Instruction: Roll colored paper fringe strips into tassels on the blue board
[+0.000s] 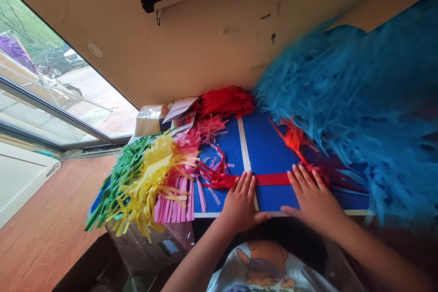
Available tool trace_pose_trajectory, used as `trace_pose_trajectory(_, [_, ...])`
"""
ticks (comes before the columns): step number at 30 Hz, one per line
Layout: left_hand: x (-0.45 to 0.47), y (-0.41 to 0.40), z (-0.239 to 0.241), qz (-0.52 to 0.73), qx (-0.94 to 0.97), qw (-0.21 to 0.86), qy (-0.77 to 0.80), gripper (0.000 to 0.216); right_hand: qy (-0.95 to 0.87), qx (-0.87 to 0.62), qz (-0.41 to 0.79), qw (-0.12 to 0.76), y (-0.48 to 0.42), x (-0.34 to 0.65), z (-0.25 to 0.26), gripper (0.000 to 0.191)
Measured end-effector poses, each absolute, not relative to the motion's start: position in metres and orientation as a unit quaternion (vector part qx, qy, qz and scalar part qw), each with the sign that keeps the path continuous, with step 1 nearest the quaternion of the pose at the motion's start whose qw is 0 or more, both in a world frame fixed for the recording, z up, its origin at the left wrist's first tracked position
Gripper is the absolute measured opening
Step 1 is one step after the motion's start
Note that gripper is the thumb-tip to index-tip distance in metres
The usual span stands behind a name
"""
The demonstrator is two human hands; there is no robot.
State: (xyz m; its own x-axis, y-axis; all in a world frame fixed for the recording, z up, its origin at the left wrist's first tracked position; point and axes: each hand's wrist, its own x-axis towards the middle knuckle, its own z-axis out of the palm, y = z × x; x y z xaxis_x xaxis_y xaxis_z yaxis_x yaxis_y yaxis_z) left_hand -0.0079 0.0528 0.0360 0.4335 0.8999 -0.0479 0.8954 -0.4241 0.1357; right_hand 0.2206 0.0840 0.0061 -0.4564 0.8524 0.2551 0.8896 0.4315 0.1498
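A red paper strip [272, 179] lies flat across the blue table [267, 146] near its front edge. My left hand [241, 203] rests flat with fingers stretched out, fingertips on the strip's left part. My right hand [313, 198] lies flat too, fingers spread, fingertips touching the strip's right part. Both hands hold nothing. Loose red fringe [294, 137] lies just beyond my right hand.
A big heap of blue fringed paper [359, 114] fills the right side. Green [119, 178], yellow [153, 173] and pink [178, 191] fringe bundles hang over the table's left edge, a red bundle [224, 100] at the back. A cardboard box [150, 242] stands below; a window is at left.
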Motion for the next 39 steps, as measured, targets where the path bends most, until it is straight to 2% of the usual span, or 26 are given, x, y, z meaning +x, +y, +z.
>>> trace_pose_trajectory(3, [-0.010,0.044,0.034,0.003,0.837,0.052,0.544,0.097,-0.830,-0.531,-0.130,0.113,0.078,0.217,0.014,0.089])
trace_pose_trajectory(8, [-0.014,0.029,0.032,0.005,0.839,0.012,0.544,0.097,-0.891,-0.392,-0.074,0.217,0.063,0.206,0.004,0.063])
trace_pose_trajectory(11, [-0.015,0.020,0.028,0.033,0.846,-0.035,0.531,0.091,-0.891,-0.374,-0.052,0.254,0.055,0.203,-0.007,0.050])
trace_pose_trajectory(13, [-0.013,0.014,0.022,0.075,0.852,-0.075,0.512,0.079,-0.885,-0.380,-0.043,0.267,0.049,0.203,-0.009,0.041])
trace_pose_trajectory(17, [-0.006,0.008,0.007,0.199,0.855,-0.108,0.467,0.035,-0.877,-0.386,-0.037,0.284,0.041,0.207,-0.006,0.028])
trace_pose_trajectory(21, [-0.010,0.010,0.006,0.248,0.868,-0.102,0.419,0.024,-0.877,-0.372,-0.031,0.302,0.038,0.211,-0.006,0.021])
trace_pose_trajectory(31, [-0.016,0.014,0.013,0.245,0.867,-0.031,0.432,0.013,-0.881,-0.374,0.033,0.289,0.045,0.213,0.016,0.031])
trace_pose_trajectory(39, [-0.025,0.023,0.021,0.204,0.847,-0.028,0.489,0.014,-0.861,-0.472,0.020,0.189,0.054,0.214,0.022,0.024])
